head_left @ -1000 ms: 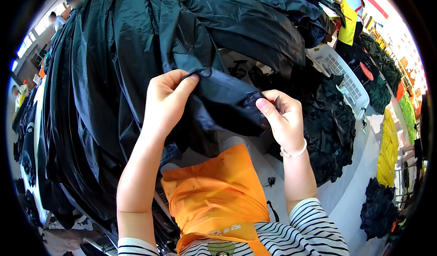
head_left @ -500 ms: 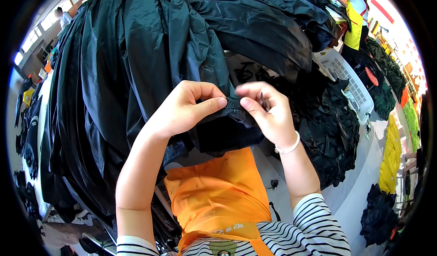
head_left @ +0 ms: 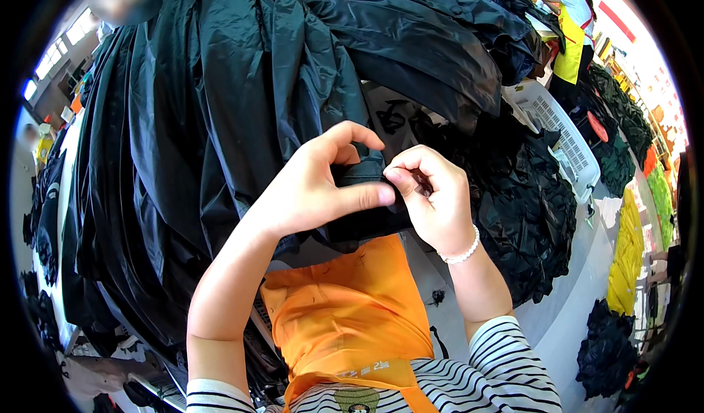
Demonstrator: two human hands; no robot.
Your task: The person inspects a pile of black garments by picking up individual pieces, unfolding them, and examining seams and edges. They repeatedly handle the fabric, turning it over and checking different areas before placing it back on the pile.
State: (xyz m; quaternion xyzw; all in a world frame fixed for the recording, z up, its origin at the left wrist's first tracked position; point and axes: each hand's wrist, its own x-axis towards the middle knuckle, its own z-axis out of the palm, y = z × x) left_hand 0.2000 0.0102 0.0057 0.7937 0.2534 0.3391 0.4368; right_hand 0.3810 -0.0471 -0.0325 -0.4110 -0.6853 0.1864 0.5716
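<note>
The left hand (head_left: 315,185) stands wide, thumb and forefinger spread apart, with dark cloth (head_left: 361,174) showing in the gap between them. The right hand (head_left: 441,196) is narrow, its thumb and forefinger tips together at the right edge of that cloth; whether they pinch fabric or a thread, I cannot tell. Its curled fingers close around what looks like a small dark tool (head_left: 424,185), mostly hidden. A pale bracelet (head_left: 462,250) circles the right wrist.

The cloth lies between the hands, just beyond the far edge of the orange apron (head_left: 352,303). Striped sleeves (head_left: 506,354) cover the upper arms. Long black garments (head_left: 242,83) drape in folds beyond and to the left. On the right is a crumpled black pile (head_left: 524,215), with a white basket (head_left: 563,128) beside it. Farther right hang a yellow cloth (head_left: 625,251) and a dark bundle (head_left: 607,351) below it. At upper right stands a co-worker in a yellow apron (head_left: 570,46).
</note>
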